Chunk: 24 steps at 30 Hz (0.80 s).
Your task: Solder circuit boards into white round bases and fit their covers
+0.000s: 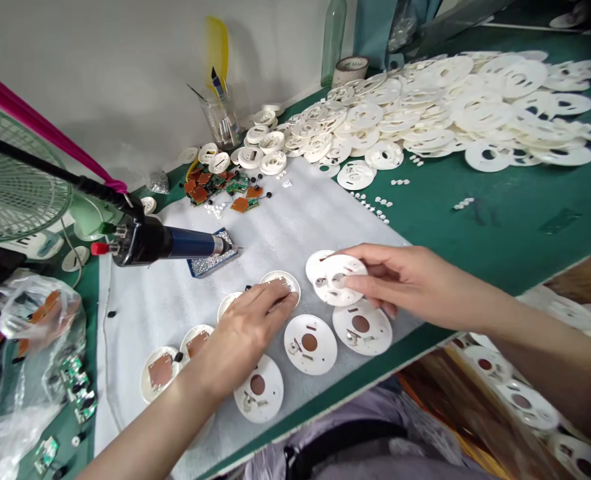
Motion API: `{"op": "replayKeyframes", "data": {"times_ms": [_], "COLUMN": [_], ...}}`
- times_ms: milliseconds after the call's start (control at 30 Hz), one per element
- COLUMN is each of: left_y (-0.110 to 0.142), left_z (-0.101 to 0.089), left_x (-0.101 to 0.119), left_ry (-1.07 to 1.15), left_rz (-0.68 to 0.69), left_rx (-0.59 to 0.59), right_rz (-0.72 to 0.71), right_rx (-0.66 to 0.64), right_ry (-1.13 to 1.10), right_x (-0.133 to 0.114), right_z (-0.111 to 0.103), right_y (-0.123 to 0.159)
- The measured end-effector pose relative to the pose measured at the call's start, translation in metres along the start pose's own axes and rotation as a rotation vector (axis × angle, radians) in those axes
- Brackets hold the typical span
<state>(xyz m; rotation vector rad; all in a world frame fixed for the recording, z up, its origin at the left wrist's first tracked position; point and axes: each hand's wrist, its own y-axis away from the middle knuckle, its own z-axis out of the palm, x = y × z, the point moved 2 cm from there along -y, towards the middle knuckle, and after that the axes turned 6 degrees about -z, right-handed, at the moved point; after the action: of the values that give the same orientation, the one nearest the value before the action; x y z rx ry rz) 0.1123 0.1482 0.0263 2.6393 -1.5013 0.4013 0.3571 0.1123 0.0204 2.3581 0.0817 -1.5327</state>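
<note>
My right hand (405, 283) holds a white round plastic disc (334, 275) by its edge, just above the white foam sheet (280, 227). My left hand (248, 330) lies over a white disc carrying a small circuit board (281, 283), fingertips pressed on the board. Below the hands several more white discs lie on the sheet: one (310, 343), another (362, 328) and a third (259, 389). Two discs with brown boards (161, 371) sit to the left.
A soldering iron (162, 241) rests on a stand with its tip over a metal pad (210, 260). A big heap of white discs (455, 107) covers the green table at the back. Small circuit boards (220, 188), a glass jar (221, 120), a fan (10, 180) and plastic bags (30, 347) stand left.
</note>
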Motion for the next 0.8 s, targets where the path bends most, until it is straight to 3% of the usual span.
{"op": "replayKeyframes", "data": {"times_ms": [200,467,633,800], "left_y": [0.008,-0.005,0.005,0.01], "left_z": [0.007,-0.002,0.001,0.001], "left_x": [-0.014,-0.005,-0.008,-0.005], "left_ry": [0.065,-0.081,-0.093,-0.16], "left_rz": [0.015,0.042,0.088,0.112], "left_rx": [0.051,-0.057,-0.005,-0.021], "right_rz": [-0.032,-0.028,-0.105,-0.08], "right_rx": [-0.019,0.032,0.019,0.023], "right_ry": [0.109,0.062,0.137,0.123], "right_x": [-0.005,-0.003,-0.012,-0.009], "right_z": [0.006,0.006,0.01,0.003], "right_y": [-0.004,-0.013,-0.018,-0.014]}}
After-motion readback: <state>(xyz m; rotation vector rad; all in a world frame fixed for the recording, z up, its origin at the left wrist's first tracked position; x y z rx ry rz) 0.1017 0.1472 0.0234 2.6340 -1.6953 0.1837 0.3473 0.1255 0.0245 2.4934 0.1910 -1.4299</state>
